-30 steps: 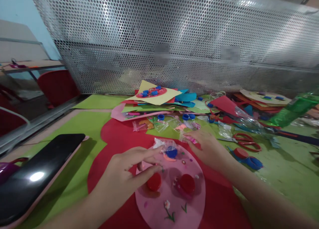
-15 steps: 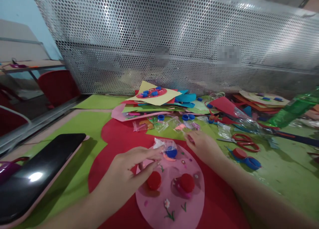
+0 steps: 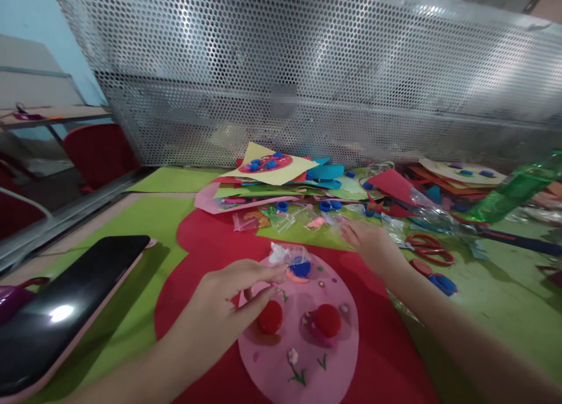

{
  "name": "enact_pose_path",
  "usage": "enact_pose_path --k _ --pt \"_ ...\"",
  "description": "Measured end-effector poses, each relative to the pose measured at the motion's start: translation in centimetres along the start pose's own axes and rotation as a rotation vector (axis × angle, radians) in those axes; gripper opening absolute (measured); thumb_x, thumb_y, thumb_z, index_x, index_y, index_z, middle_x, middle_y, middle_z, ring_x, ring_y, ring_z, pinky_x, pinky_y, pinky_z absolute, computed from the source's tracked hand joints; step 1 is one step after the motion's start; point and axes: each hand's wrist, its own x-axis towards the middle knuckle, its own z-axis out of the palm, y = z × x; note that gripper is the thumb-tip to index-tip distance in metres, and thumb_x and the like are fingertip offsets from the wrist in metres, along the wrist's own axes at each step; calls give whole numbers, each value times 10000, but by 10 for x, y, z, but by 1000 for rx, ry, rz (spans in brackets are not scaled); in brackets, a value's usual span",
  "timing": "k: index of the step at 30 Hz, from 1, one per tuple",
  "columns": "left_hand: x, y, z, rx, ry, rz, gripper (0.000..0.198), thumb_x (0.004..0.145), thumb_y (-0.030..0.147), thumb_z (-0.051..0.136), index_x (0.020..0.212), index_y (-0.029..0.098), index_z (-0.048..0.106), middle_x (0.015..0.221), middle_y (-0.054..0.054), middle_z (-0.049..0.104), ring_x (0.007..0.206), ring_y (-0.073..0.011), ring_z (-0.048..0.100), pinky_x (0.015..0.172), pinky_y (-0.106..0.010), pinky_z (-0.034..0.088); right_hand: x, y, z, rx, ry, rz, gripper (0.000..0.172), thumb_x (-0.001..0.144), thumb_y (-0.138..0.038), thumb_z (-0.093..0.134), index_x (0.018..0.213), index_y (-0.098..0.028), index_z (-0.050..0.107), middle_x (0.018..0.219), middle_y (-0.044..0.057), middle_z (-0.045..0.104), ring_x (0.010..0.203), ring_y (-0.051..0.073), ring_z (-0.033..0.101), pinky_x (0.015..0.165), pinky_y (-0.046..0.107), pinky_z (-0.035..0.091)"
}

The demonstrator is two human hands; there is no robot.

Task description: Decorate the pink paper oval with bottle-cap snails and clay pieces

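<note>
My left hand (image 3: pixel 237 290) is over a pink paper oval (image 3: pixel 307 357), thumb and index finger close together on what looks like a small clear plastic bag (image 3: pixel 287 253) with something white in it. Beside that bag a blue bottle cap (image 3: pixel 300 267) sits on the oval above a peach clay strip. Two red caps (image 3: pixel 328 320) stand lower on the oval, among small clay flowers and leaves. The oval lies on a large red paper shape (image 3: pixel 377 345). Farther back, my right hand (image 3: pixel 366 243) has its fingers bent together beside a small purple packet (image 3: pixel 334 219); what they hold is hidden.
A black phone (image 3: pixel 74 310) lies at the left. Red-handled scissors (image 3: pixel 432 249), a blue cap (image 3: pixel 442 284) and a green bottle (image 3: pixel 513 187) are at the right. Stacked coloured paper (image 3: pixel 281 175) stands before a perforated metal panel (image 3: pixel 285 58).
My right hand has moved right and slightly away, from the oval's upper edge toward the small packets. My left hand stays almost in place over the oval.
</note>
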Motion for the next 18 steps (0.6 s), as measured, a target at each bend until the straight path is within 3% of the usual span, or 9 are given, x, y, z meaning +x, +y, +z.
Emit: enact_pose_path --k 9,18 --pt "1 4 0 6 9 20 210 804 237 562 974 279 678 925 5 690 781 -142 638 696 -207 523 -2 -8 5 145 11 18 252 866 -228 364 737 -201 579 686 37 652 627 180 604 574 271 402" --pt "0 6 -1 16 4 13 185 803 193 554 913 262 686 902 5 686 791 -136 635 740 -205 506 0 -7 7 253 44 113 186 796 -312 515 699 -182 606 630 35 645 587 177 591 551 265 415"
